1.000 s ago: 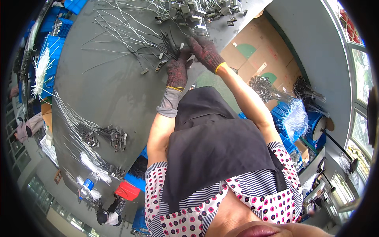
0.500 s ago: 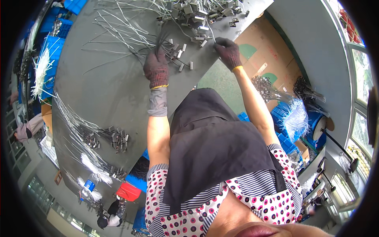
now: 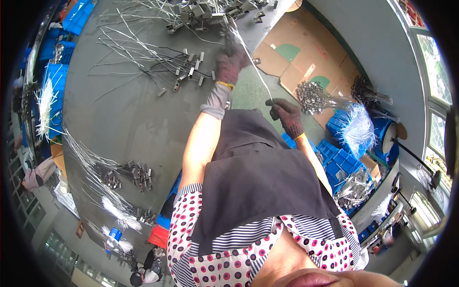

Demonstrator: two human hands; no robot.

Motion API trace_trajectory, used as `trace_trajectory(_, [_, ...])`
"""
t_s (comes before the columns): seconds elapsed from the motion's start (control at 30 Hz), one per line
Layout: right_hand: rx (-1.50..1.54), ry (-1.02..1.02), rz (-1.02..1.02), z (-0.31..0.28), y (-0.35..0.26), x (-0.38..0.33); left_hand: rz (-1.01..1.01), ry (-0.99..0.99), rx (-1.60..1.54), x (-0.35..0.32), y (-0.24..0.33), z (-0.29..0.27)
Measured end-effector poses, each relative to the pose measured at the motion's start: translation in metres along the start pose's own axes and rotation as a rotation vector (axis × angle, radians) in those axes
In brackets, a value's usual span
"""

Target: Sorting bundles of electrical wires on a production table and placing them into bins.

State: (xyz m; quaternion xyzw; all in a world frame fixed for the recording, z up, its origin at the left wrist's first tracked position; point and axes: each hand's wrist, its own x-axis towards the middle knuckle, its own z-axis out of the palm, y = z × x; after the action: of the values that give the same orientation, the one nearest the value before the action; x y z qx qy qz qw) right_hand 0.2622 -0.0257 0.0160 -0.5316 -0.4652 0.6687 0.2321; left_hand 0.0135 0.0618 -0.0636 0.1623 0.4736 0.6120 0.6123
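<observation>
The right hand, in a dark red and black knitted glove (image 3: pixel 287 117), has its fingertips pinched together on the lower end of a thin, pale silvery wire (image 3: pixel 257 67). The wire slants up and away to the fingers of the left hand, gloved alike with a grey cuff (image 3: pixel 231 64) — these are blurred, and I cannot tell whether they are clamped on it. The left hand is by the slanting right edge of the grey metal table (image 3: pixel 129 115); the right hand is past that edge, above the green floor (image 3: pixel 248 91) and near the black cloth apron (image 3: pixel 267 182).

Left of the left hand, well inside the edge, lies a fan of wires with small metal clips (image 3: pixel 184 64). A dense heap of clipped wires (image 3: pixel 210 9) crowds the far end. A wide stretch of tabletop separates the fan from a nearer clipped bundle (image 3: pixel 136 174) — room for sideways movement.
</observation>
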Motion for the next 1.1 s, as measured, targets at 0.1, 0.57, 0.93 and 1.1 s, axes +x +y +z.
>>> trace_trajectory(0.1, [-0.063, -0.024, 0.041, -0.008, 0.003, -0.026, 0.037, 0.076, -0.098, 0.03, 0.011, 0.003])
trace_trajectory(0.57, [-0.206, 0.188, 0.058, -0.047, -0.002, -0.092, -0.217, 0.137, 0.341, -0.058, -0.019, 0.015])
trace_trajectory(0.93, [-0.498, 0.147, 0.227, -0.12, 0.124, -0.169, -0.149, -0.027, -0.358, -0.049, -0.01, 0.002])
trace_trajectory(1.1, [-0.542, 0.163, 0.234, -0.128, 0.137, -0.167, 0.053, -0.091, -0.409, -0.051, 0.017, -0.021])
